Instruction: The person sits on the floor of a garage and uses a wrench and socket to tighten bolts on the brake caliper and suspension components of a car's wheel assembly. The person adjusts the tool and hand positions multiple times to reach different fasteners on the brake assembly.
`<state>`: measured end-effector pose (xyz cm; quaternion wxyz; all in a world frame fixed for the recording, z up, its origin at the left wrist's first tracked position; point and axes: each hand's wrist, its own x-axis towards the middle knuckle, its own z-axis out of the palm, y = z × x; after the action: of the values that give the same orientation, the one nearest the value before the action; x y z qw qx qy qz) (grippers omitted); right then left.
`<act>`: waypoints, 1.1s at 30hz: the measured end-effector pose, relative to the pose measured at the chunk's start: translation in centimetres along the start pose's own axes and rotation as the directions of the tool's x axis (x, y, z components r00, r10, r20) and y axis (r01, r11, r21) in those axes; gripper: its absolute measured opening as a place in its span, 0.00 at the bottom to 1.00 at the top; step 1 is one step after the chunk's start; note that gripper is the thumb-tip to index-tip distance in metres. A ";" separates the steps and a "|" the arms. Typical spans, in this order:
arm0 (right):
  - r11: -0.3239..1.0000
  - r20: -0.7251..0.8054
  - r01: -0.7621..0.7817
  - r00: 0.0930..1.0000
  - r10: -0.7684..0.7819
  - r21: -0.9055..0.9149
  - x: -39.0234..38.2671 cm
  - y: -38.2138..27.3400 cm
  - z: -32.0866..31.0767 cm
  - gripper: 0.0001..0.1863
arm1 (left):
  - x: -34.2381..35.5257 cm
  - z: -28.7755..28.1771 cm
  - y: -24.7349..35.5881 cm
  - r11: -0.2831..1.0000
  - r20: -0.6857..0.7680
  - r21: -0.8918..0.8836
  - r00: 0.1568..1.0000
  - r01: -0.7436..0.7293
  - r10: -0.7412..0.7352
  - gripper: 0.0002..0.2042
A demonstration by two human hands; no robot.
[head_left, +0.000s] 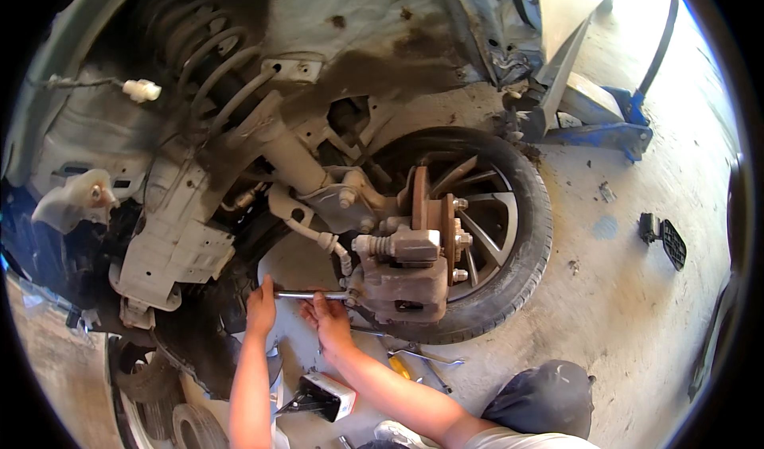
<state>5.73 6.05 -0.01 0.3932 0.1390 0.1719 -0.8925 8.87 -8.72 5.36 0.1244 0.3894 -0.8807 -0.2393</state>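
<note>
A silver bar-shaped wrench [298,295] runs level to a bolt on the grimy brake caliper [406,286] in the car's wheel well. My left hand [261,312] grips the wrench's outer end. My right hand [329,326] is closer to the caliper, thumb on the bar and fingers loosely curled round it. A brake disc [422,194], studded hub [450,234], strut [290,155] and bent hose [306,230] are above the wrench. A loose wheel with tyre [521,266] lies on the floor behind them.
Floor jack [589,133] at upper right; black plastic part [668,242] on the concrete [621,322]; spanners [438,360], yellow-handled tool [399,367] and open box [326,393] below my hands; stacked tyres [195,425] at lower left. My dark-clad knee [541,401] is at lower right; white connector [142,90] dangles upper left.
</note>
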 end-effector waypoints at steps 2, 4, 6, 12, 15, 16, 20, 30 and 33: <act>1.000 0.050 -0.005 0.999 0.003 0.024 0.2 0.4 -0.1 0.18 | -1.2 0.4 -2.5 0.962 -0.058 -0.230 0.988 -0.150 0.140 0.26; 1.000 0.065 -0.011 0.998 0.010 0.021 -0.2 0.5 0.2 0.19 | -1.6 1.0 -3.7 0.953 -0.060 -0.292 0.996 -0.077 0.062 0.25; 1.000 0.040 -0.021 0.999 0.021 -0.002 -0.5 0.3 0.5 0.19 | -1.8 1.0 -4.4 0.983 -0.102 -0.173 0.994 -0.065 0.048 0.26; 0.998 0.018 0.010 1.000 -0.009 -0.064 0.6 0.1 -0.9 0.19 | -0.2 -1.2 1.5 0.844 0.019 0.507 0.977 0.175 -0.214 0.31; 0.996 0.044 0.031 0.999 -0.027 -0.084 0.7 0.2 -0.7 0.20 | -0.3 -2.1 0.7 0.920 0.039 0.389 0.996 0.058 -0.079 0.23; 0.998 0.037 0.006 0.999 -0.003 -0.068 0.4 -0.5 -0.3 0.20 | -0.8 -2.2 0.6 0.973 0.046 0.229 0.998 0.026 -0.038 0.19; 0.999 0.036 0.014 0.999 -0.013 -0.038 0.5 -1.1 0.2 0.17 | -3.4 -2.6 -0.8 0.970 -0.048 -0.104 0.976 -0.218 0.215 0.16; 0.995 0.030 -0.029 0.999 0.032 -0.092 1.1 -0.4 -1.0 0.17 | -2.7 -6.3 1.3 0.873 0.120 0.134 0.882 -0.469 0.456 0.15; 0.997 0.054 -0.049 0.997 0.052 -0.061 0.5 -1.0 -0.6 0.17 | -1.0 -6.6 0.9 0.942 0.195 0.019 0.925 -0.336 0.326 0.12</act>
<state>4.67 6.61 -0.54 0.4243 0.1068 0.1839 -0.8802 11.64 -9.63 11.46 0.0687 0.2138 -0.9475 -0.2276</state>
